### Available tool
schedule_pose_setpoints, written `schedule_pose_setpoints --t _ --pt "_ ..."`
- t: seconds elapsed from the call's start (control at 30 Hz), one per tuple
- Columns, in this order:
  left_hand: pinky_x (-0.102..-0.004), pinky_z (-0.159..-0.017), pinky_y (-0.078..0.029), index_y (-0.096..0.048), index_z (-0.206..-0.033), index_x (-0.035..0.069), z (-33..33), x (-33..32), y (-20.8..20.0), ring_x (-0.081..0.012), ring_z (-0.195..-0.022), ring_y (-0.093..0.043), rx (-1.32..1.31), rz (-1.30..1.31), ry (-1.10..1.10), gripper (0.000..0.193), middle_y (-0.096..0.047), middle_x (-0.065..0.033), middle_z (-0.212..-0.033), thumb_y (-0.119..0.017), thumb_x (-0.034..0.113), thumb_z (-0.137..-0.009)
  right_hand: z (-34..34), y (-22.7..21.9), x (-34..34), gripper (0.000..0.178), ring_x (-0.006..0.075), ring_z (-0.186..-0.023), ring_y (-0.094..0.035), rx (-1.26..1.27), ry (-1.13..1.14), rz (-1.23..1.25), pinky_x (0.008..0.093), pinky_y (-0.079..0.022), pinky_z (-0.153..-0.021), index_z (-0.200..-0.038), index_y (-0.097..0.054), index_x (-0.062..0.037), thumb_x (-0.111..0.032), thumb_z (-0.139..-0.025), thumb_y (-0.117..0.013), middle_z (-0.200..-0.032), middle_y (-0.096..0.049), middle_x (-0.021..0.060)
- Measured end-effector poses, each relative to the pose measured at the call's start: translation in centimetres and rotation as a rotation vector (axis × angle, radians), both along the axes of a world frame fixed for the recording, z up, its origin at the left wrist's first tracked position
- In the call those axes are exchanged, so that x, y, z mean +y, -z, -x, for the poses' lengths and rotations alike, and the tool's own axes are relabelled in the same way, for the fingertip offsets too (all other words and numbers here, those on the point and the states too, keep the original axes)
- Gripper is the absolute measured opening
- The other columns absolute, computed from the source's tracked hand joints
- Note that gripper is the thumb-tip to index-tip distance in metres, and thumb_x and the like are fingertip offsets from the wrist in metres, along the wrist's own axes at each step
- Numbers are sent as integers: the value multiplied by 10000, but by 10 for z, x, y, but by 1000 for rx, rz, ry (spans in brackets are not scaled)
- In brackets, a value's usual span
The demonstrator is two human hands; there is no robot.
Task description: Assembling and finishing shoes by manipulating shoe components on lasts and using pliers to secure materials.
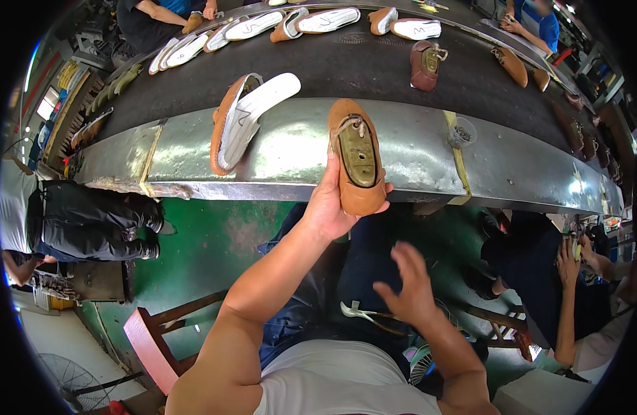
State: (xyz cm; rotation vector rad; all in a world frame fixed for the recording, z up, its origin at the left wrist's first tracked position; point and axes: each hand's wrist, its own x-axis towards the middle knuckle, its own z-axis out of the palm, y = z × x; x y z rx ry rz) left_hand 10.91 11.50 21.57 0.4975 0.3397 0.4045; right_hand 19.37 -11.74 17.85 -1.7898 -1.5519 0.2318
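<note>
My left hand (332, 207) is closed around the heel end of a tan leather shoe upper (360, 199), holding it up in front of the metal bench edge. An olive-green last (360, 162) fills the shoe's opening, and a lace is tied near the toe. Apart from the shoe, my right hand (411, 287) hovers over my lap, slightly blurred, its fingers spread and nothing in them. Below it on my lap lies a pale-handled hand tool (355, 310), perhaps pliers. To the left, another tan shoe (221, 131) leans on the metal edge beside a white numbered sole-shaped piece (273, 93).
A clear cup (463, 131) of small bits stands on the metal edge (297, 138). Beyond, a dark belt (346, 69) carries several shoes, including a dark brown shoe (425, 69). Co-workers sit around the bench. A wooden chair (156, 346) stands at lower left.
</note>
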Motion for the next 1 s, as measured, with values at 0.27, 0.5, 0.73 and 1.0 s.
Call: schedule_pose_setpoints --t 0.27,0.5,0.73,1.0 --pt "-497 -1180 -253 -348 -1475 -10 -26 -3 -12 -406 -1402 -363 386 -1613 -1071 656 -373 -216 -1536 -385 486 -1047 -44 -47 108 1011 424 -1398 -388 115 -146 -321 459 -354 -1134 -1502 -210 69 -284 -788 -832 -1517 -331 293" --pt "-455 -1140 -233 -753 -939 35 -35 30 -57 -369 -1281 -432 50 -1753 -327 554 -473 -198 -1448 -349 398 -1051 -22 -27 113 998 428 -1363 -442 181 -5 -374 441 -394 -1109 -1503 -192 93 -276 -816 -815 -1488 -371 305" --pt "-420 -1134 -269 -754 -889 24 -46 35 -58 -320 -1282 -444 115 -1660 -250 566 -498 -162 -1433 -333 356 -1070 -12 -33 126 902 309 -1297 -526 606 54 -488 380 -443 -1055 -1491 -271 75 -224 -830 -806 -1418 -478 241" --pt "-529 -1125 -316 -677 -994 37 31 78 -53 -453 -1327 -439 542 -1991 -799 228 -514 -231 -1387 -759 169 -827 -81 -62 178 166 130 -734 -620 1247 256 -494 267 -517 -634 -942 -635 -23 -76 -822 -736 -887 -638 57"
